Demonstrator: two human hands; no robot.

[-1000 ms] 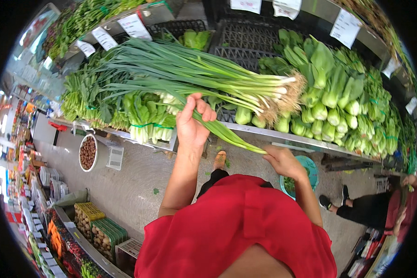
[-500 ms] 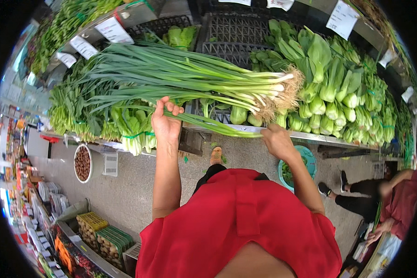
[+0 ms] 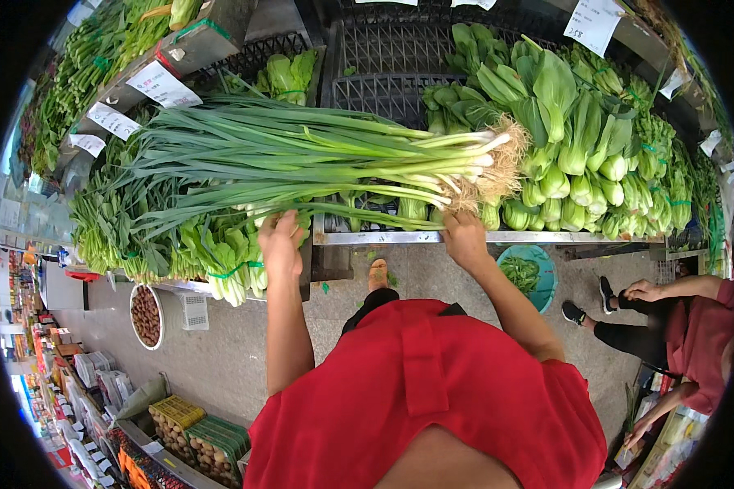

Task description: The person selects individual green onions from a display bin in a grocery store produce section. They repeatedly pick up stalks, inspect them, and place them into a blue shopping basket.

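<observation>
Closest of all, just this side of the onion bundle (image 3: 326, 155), here's the red top (image 3: 424, 350), forearms reaching out past it. Left hand (image 3: 280, 243), fingers curled, sits against the bundle's near edge among the leaves; whether it's actually gripping, I cannot tell. Over at the bundle's near right corner, the right hand (image 3: 465, 239) has its fingers closed on the pale end of the lowest stalk (image 3: 367, 216), which runs just beside the others.

And the bundle itself! It lies crosswise over the display, leaves to the left, tangled roots (image 3: 506, 159) to the right (a proper beard on those).

Left of the bundle, leafy greens (image 3: 220, 253) with a green tie; right of it, just beside the roots, pak choi (image 3: 579, 163) heaped high. Beyond the bundle, a black crate (image 3: 383, 53) shows its lattice, and a white card (image 3: 594, 24) hangs past the pak choi.

Down on the floor, well below the bundle: a sandalled foot (image 3: 378, 275), a turquoise basin (image 3: 547, 281) to the right, and farther right another person (image 3: 701, 342) in dark red.
</observation>
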